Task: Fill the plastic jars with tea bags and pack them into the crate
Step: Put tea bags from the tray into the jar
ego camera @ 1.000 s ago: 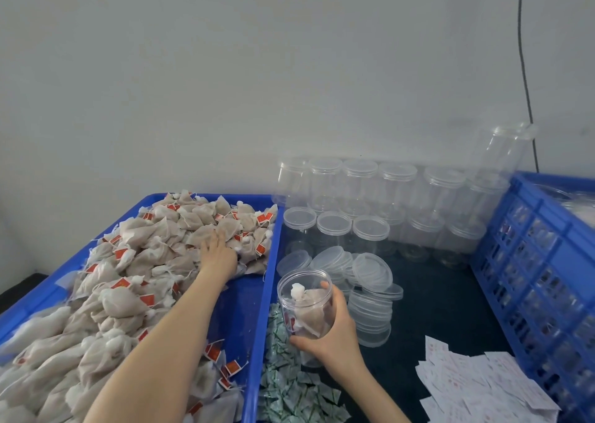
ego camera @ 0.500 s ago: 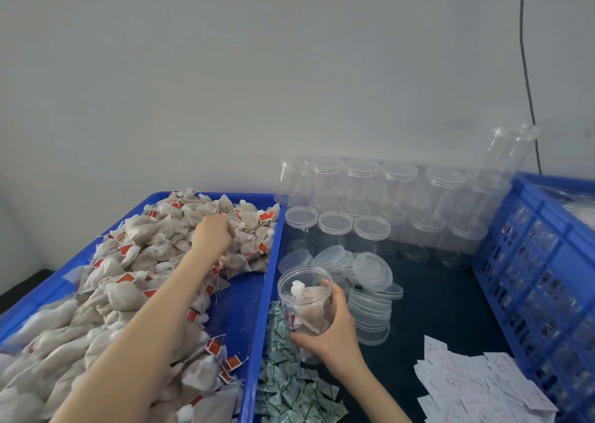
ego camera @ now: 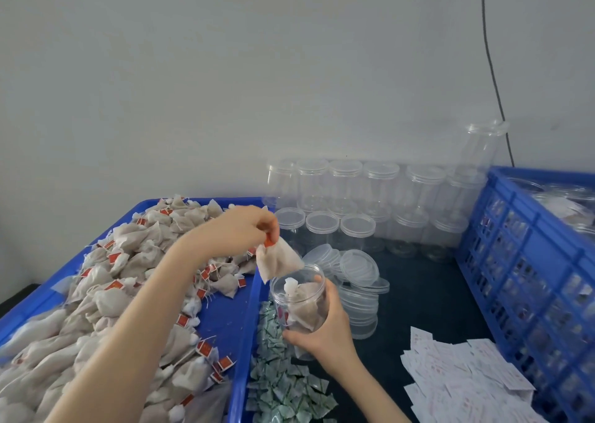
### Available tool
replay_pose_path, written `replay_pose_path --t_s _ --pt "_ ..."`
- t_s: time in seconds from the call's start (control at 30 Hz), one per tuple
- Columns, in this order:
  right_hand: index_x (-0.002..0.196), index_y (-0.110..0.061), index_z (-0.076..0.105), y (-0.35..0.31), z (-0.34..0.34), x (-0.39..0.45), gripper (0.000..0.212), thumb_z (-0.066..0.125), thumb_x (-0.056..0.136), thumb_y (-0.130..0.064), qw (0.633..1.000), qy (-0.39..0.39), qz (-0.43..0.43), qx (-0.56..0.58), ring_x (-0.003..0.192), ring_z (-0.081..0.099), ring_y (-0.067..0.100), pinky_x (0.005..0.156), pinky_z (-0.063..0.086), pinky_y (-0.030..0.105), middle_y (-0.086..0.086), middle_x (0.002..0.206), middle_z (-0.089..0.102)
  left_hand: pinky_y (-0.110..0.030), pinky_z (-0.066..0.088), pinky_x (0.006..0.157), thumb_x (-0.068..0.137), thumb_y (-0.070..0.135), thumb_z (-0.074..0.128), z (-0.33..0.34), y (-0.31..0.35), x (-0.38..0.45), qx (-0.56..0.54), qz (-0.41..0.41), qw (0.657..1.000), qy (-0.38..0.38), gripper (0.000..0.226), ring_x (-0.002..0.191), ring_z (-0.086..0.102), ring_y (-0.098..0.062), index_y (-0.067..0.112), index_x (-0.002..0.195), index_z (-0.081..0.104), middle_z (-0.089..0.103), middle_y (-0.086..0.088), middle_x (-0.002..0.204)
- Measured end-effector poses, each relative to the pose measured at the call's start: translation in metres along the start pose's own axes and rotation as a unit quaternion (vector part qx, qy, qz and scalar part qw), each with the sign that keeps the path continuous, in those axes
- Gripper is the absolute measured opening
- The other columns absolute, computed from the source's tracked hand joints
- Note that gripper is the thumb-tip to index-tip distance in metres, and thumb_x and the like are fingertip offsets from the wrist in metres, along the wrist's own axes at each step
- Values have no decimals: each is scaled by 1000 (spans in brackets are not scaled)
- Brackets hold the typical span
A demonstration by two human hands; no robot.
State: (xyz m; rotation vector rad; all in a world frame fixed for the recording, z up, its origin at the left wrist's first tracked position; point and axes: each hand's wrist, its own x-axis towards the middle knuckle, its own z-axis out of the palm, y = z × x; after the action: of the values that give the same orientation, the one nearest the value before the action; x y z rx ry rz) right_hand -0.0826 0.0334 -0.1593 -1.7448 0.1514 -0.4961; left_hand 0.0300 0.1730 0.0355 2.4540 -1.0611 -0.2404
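The tea bag hung from the left hand, pinched near its orange tag between thumb and fingertips, and its lower corner was just above the rim of the open plastic jar. The jar stood tilted a little toward the person, held from the side and below by the right hand, whose fingers were curled round its wall. Inside it some tea bags already lay, filling roughly the lower half – so the filling looked to be only partly done.

To do this step well, the person would probably have to bring the bag fully over the mouth before letting it go, because it hung at the left edge of the rim and could slip outside. Keeping the jar steady and its mouth turned toward the coming hand should help, and the string and tag should go in too, not hang over the rim.

To the left was the blue tray with the heap of loose tea bags. Beside the jar, on the dark table, lay small green packets and a stack of clear lids. Behind were rows of empty jars against the wall, and white paper slips in front. The blue crate stood at the right – some filled jars seemed to be inside, though this was hard to tell.
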Motion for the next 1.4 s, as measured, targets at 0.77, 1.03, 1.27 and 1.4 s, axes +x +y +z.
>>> replay_pose_path --t_s 0.77,1.03,1.27,1.4 --pt "132 -50 38 8 -36 -34 103 91 47 -26 998 45 -27 -34 104 66 1 82 55 17 -24 117 64 -18 46 78 88 28 61 82 34 18 12 173 952 -253 17 85 58 -5 44 90 68 63 16 91" --pt "125 -46 44 10 -57 -32 96 86 40 -33 994 107 -22 -25 98 65 -2 77 49 8 -26 109 66 -34 50 82 91 20 58 121 4 46 237 -31 969 -60 22 100 61 -24 11 110 64 63 -6 112" --pt "129 -45 41 14 -67 -38 98 84 41 -32 993 112 -23 -35 100 64 -4 79 47 6 -28 112 64 -40 47 92 87 27 69 187 -12 53 400 -16 873 -278 51 117 56 -31 5 130 54 57 -12 130" --pt "131 -45 40 18 -68 -40 102 84 40 -34 993 112 -13 -25 103 64 -1 82 49 10 -29 113 63 -42 47 91 92 22 63 194 -19 54 425 -16 863 -272 44 118 55 -33 1 129 52 56 -14 129"
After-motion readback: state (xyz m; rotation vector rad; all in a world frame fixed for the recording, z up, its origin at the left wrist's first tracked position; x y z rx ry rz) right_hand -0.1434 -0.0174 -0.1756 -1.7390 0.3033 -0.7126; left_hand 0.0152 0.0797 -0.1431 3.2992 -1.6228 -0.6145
